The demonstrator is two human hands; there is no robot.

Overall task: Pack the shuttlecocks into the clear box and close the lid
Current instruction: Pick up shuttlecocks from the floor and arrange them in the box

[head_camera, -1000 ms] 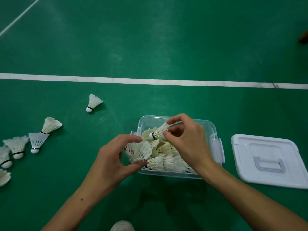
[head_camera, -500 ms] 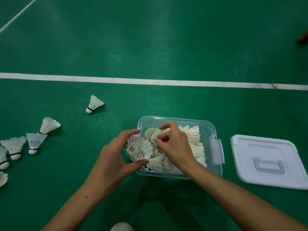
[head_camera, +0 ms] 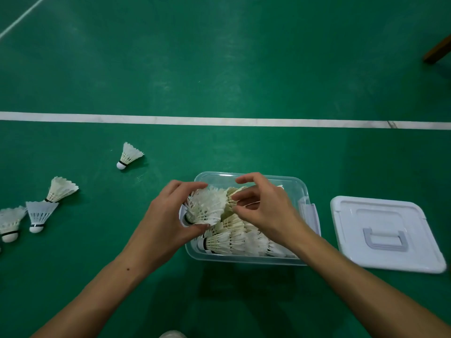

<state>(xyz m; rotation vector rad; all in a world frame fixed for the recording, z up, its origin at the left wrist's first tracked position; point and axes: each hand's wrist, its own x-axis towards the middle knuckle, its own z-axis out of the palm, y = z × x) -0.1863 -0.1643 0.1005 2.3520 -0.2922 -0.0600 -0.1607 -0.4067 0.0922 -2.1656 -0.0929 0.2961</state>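
Observation:
The clear box [head_camera: 300, 189] sits on the green floor in front of me, holding several white shuttlecocks [head_camera: 234, 242] lying in rows. My left hand [head_camera: 161, 223] grips one feathered shuttlecock [head_camera: 207, 206] at the box's left edge, thumb below and fingers over its skirt. Over the middle of the box, my right hand [head_camera: 268, 211] hovers with loosely curled fingers and holds nothing; its fingertips are close to a yellowish shuttlecock [head_camera: 230, 197]. The white lid [head_camera: 390, 215], handle up, lies flat on the floor to the right of the box.
Loose shuttlecocks lie on the floor to the left: one alone [head_camera: 128, 156], another [head_camera: 61, 190], a plastic one [head_camera: 40, 214] and one at the edge [head_camera: 9, 223]. A white court line [head_camera: 219, 120] runs across beyond the box. A wooden leg [head_camera: 439, 51] shows at top right.
My right hand lowered its shuttlecock into the box, let it go and now hovers with nothing in it. My left hand kept its shuttlecock and shifted slightly up over the box's left edge.

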